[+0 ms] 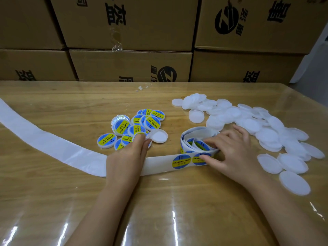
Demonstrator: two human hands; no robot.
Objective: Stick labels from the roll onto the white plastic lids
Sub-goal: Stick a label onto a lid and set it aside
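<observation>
A loose label roll lies mid-table, its white backing strip trailing off to the left. Two blue-and-yellow round labels sit on the strip in front of the roll. My right hand rests on the roll, with its thumb and fingertips at the edge of the right-hand label. My left hand lies across the strip and pinches a labelled lid at the near edge of the pile of labelled lids. One plain white lid lies just right of it.
A large heap of unlabelled white lids covers the right side of the wooden table, which is under clear plastic film. Stacked cardboard boxes form a wall along the table's far edge.
</observation>
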